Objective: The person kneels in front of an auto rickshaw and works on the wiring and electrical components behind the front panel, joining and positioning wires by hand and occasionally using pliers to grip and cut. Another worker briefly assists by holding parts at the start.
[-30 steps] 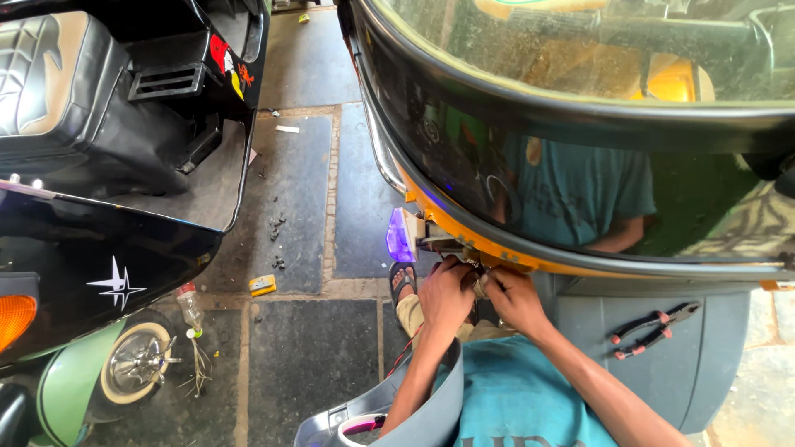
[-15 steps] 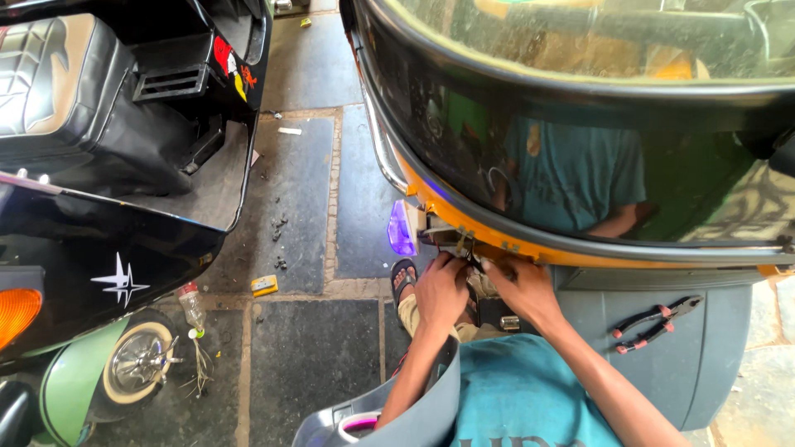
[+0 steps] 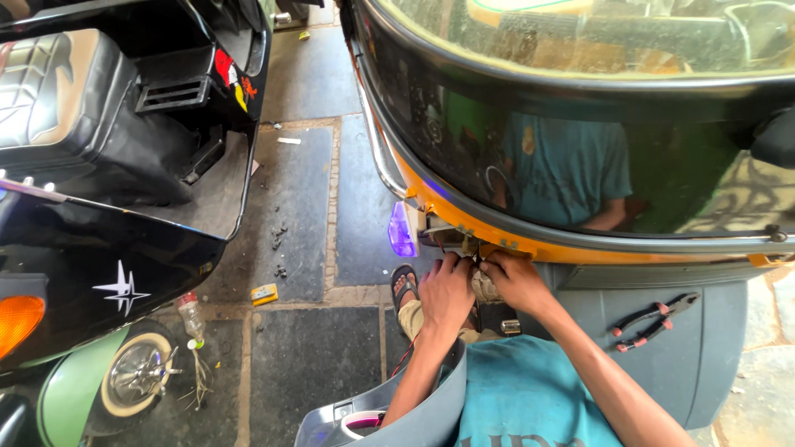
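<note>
Under the vehicle's yellow rim (image 3: 580,245), 2 bare hands work close together on a small fitting (image 3: 484,285) tucked against the bodywork. Nearest the camera lies the person's teal shirt (image 3: 530,397), with a grey plastic panel (image 3: 414,414) just left of it. Above these, the left hand (image 3: 445,291) curls over the fitting, fingers bent tight around it; the right hand (image 3: 515,280) presses in from the other side, fingers closed on the same piece, though exactly what each pinches is hidden by the knuckles. A sandal (image 3: 403,285) shows beside the left hand. Right of the hands, red-handled pliers (image 3: 654,319) rest untouched on the grey fender (image 3: 712,364). Just left of the rim, a purple lamp lens (image 3: 402,232) hangs at the corner. Farther left, across the stone floor (image 3: 298,248), stands a black scooter (image 3: 108,207) with an orange lamp and a small wheel. Judging by the loose panel and the idle pliers, the job looks midway: the fitting is still being worked by hand and nothing appears closed up.
</note>
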The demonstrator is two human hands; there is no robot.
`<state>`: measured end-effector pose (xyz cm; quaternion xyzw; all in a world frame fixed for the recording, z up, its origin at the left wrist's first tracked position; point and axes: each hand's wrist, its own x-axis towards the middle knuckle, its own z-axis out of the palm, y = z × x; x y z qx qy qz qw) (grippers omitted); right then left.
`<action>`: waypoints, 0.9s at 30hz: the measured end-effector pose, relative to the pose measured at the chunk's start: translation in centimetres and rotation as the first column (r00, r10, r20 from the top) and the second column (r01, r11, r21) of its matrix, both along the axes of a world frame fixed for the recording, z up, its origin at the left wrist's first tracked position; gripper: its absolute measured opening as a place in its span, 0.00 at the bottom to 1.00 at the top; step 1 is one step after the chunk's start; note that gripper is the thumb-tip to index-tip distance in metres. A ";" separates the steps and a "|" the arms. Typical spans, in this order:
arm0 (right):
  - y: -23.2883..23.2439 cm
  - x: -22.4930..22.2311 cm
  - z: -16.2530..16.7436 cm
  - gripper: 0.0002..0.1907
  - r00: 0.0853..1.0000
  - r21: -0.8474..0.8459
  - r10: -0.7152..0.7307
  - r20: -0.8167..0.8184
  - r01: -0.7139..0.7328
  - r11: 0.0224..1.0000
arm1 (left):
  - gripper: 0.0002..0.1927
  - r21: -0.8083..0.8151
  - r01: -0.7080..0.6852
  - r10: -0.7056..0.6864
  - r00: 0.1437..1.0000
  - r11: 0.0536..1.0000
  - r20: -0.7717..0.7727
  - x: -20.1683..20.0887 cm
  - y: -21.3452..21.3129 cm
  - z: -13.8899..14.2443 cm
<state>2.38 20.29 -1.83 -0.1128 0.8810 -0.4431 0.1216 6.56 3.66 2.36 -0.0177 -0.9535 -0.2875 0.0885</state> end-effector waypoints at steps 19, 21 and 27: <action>1.3 -0.4 3.5 0.11 0.962 -0.137 0.085 0.259 -0.050 0.989 | 0.20 -0.090 0.100 -0.099 0.995 0.991 0.011 -1.7 -0.1 0.8; 1.6 -0.5 3.8 0.13 0.935 -0.155 0.069 0.348 -0.015 0.988 | 0.20 -0.085 0.107 -0.105 0.994 0.991 0.024 -1.9 0.3 0.8; 2.5 -0.3 4.3 0.11 0.929 -0.149 0.069 0.363 -0.015 0.989 | 0.18 -0.077 0.081 -0.080 0.997 0.994 0.013 -2.1 1.2 0.9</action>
